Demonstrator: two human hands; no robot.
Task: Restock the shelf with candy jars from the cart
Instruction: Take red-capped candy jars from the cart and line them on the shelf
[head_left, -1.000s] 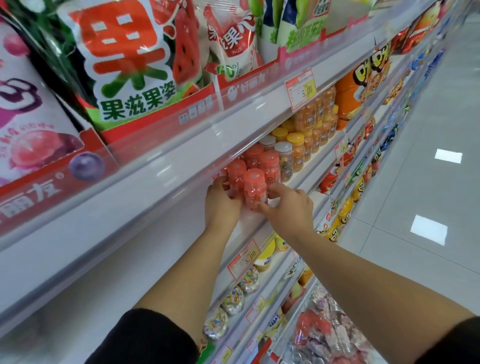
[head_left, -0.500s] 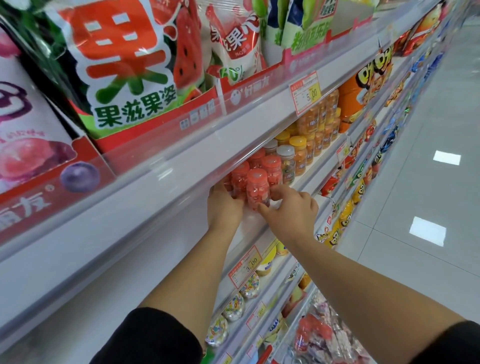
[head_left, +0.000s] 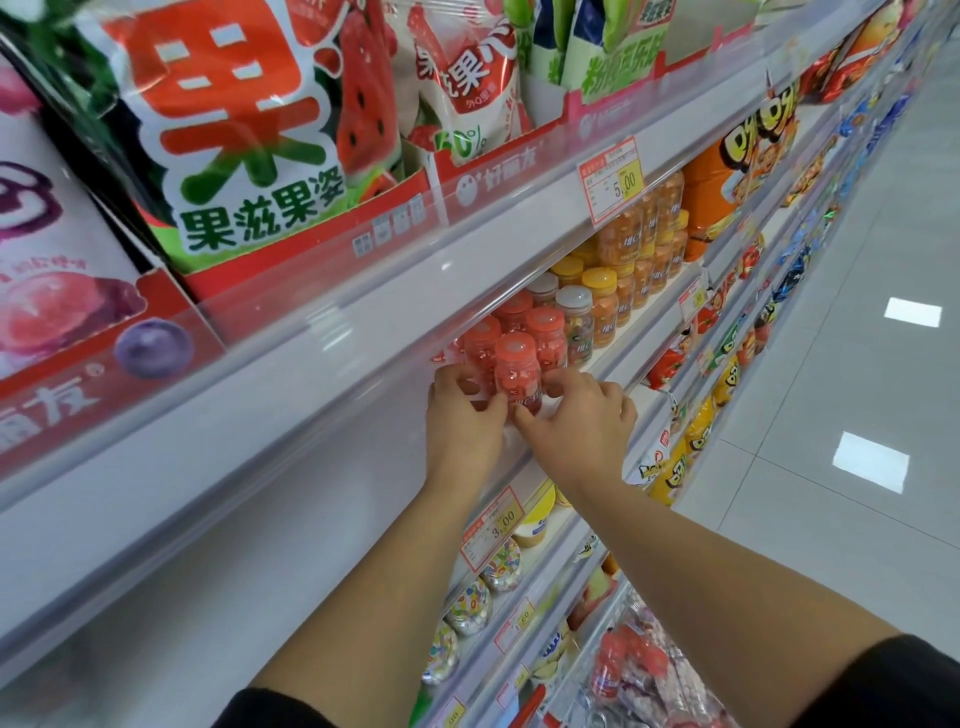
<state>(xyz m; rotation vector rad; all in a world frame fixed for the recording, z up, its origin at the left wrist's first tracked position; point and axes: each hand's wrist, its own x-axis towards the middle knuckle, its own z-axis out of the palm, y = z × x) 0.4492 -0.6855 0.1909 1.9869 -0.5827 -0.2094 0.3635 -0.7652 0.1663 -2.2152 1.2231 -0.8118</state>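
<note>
Head view | our left hand (head_left: 461, 418) and right hand (head_left: 577, 423) pinch the red candy jar (head_left: 517, 374) low down, fingers curled on both sides | jar upright at the shelf (head_left: 649, 332) front edge, touching red jars (head_left: 546, 335) behind

In the middle of the frame a jar (head_left: 517, 371) stands at the front edge of a shelf (head_left: 644, 338), held between the left hand (head_left: 462, 415) on its left and the right hand (head_left: 576, 421) on its right. More jars (head_left: 602, 306) stand behind it and run to the upper right. Bags (head_left: 249, 130) stand on the shelf above, at the upper left. A price tag (head_left: 493, 527) hangs below the hands. The floor (head_left: 857, 364) lies at the right.
</note>
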